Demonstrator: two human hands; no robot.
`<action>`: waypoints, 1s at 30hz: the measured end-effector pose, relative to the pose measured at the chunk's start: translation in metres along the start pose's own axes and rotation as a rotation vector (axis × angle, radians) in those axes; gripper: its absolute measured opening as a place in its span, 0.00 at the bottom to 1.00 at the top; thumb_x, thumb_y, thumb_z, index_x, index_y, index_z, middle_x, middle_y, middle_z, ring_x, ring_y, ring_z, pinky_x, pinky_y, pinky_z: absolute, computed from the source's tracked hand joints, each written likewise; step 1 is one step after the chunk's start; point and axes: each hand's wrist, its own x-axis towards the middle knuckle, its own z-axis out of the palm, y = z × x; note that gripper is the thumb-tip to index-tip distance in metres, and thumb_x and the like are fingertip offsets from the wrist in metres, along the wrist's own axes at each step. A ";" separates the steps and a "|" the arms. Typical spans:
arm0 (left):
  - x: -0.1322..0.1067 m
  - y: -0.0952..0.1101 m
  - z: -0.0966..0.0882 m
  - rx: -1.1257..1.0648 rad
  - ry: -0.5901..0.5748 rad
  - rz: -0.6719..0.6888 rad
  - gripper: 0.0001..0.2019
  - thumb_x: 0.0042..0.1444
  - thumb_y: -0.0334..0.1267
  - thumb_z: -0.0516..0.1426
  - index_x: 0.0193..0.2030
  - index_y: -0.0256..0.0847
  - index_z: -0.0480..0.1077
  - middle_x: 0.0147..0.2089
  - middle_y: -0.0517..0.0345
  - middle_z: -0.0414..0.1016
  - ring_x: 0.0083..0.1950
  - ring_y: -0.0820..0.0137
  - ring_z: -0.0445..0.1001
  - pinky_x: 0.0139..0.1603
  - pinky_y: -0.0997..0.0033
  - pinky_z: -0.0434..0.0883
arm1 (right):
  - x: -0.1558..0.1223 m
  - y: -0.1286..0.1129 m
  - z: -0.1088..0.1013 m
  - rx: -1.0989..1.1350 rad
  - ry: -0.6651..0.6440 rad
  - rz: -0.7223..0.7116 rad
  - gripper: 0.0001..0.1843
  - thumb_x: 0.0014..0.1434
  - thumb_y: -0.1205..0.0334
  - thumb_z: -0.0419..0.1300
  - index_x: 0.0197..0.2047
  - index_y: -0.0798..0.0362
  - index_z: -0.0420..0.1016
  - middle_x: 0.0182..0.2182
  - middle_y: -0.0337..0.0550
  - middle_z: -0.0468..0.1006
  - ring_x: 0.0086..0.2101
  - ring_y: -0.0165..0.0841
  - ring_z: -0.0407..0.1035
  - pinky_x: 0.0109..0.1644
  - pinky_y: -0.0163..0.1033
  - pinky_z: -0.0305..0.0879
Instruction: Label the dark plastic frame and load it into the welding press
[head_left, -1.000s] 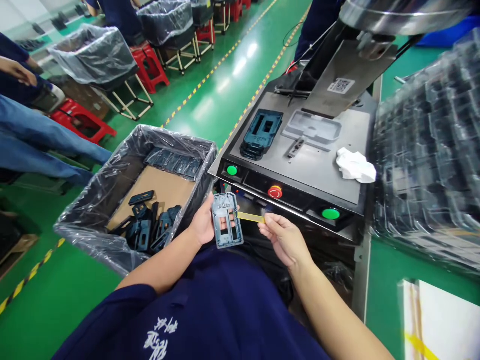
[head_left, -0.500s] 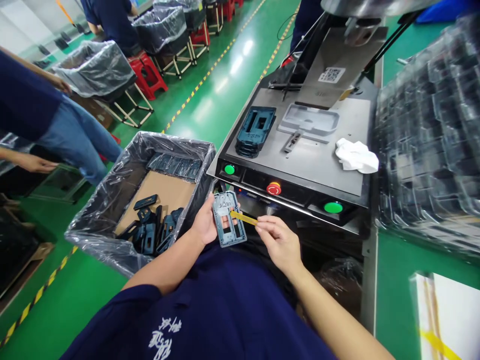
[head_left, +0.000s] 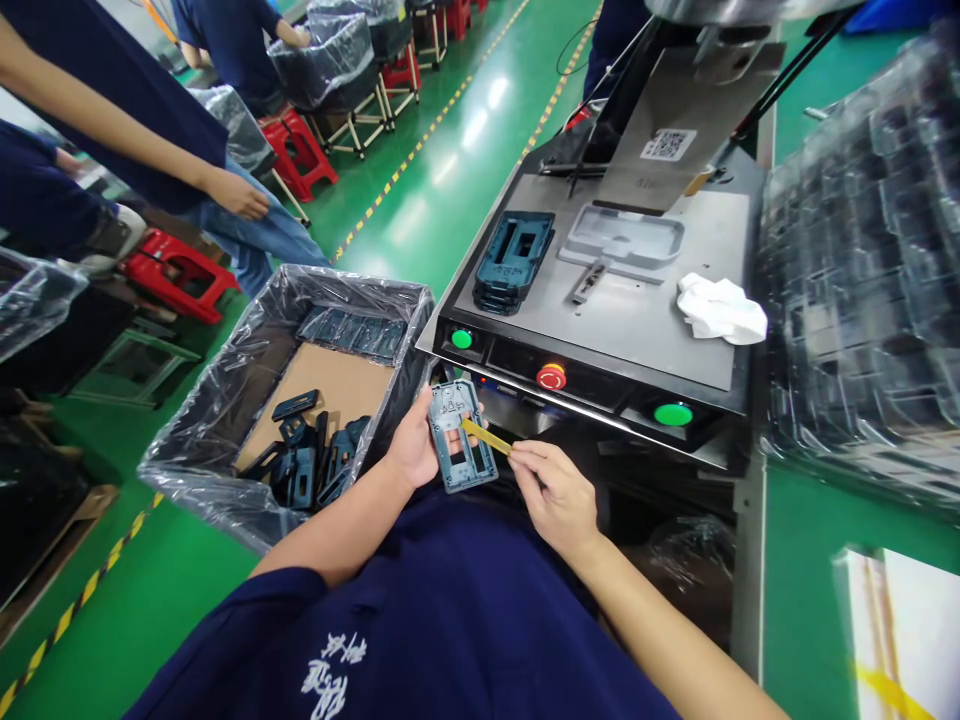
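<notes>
From the head camera, the left hand (head_left: 416, 448) holds a small blue-grey plastic frame (head_left: 463, 437) upright just in front of the body, fingers curled behind it and the thumb along its left edge. The right hand (head_left: 553, 492) pinches one end of a thin yellow strip (head_left: 486, 436) between thumb and forefinger, the other fingers loosely curled; the strip's far end touches the frame near its upper window. Judging by this, the step in hand is working the strip against or into the frame, and the next move calls for a steady left grip and fine aim with the strip's tip. To the left stands a plastic-lined box (head_left: 225, 455) with a heap of dark frames (head_left: 311, 462) in its near corner. Ahead is a metal machine table (head_left: 637, 320) with two green buttons (head_left: 462, 339) and a red button (head_left: 551, 377) on its front edge, a stack of frames (head_left: 514, 258) on top, and a white cloth (head_left: 720, 308). Stacked clear trays (head_left: 862, 270) lie to the right. Other people stand at the upper left.
</notes>
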 end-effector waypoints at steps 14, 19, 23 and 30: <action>0.006 -0.013 0.007 -0.019 0.007 0.085 0.17 0.60 0.43 0.55 0.50 0.35 0.74 0.52 0.47 0.77 0.54 0.59 0.75 0.58 0.58 0.70 | 0.008 -0.010 0.024 0.665 0.160 0.842 0.23 0.38 0.50 0.76 0.32 0.58 0.79 0.21 0.44 0.76 0.21 0.31 0.70 0.23 0.32 0.67; 0.007 -0.018 0.005 -0.011 -0.009 0.087 0.17 0.54 0.36 0.58 0.50 0.35 0.74 0.49 0.47 0.79 0.57 0.59 0.74 0.60 0.58 0.68 | 0.011 -0.015 0.029 0.697 0.180 0.869 0.21 0.37 0.53 0.76 0.31 0.58 0.79 0.21 0.43 0.76 0.21 0.30 0.70 0.23 0.31 0.68; 0.006 -0.022 0.004 0.040 -0.008 0.144 0.22 0.46 0.29 0.61 0.51 0.38 0.73 0.47 0.49 0.79 0.55 0.59 0.75 0.59 0.57 0.68 | 0.012 -0.017 0.031 0.704 0.180 0.879 0.19 0.37 0.54 0.75 0.30 0.58 0.79 0.22 0.42 0.76 0.22 0.30 0.70 0.23 0.31 0.68; 0.011 -0.030 0.006 0.133 0.193 0.252 0.17 0.37 0.32 0.70 0.36 0.37 0.74 0.36 0.55 0.79 0.40 0.66 0.77 0.49 0.62 0.71 | 0.011 -0.017 0.033 0.684 0.175 0.875 0.20 0.37 0.53 0.76 0.30 0.58 0.79 0.22 0.42 0.76 0.22 0.31 0.70 0.24 0.32 0.69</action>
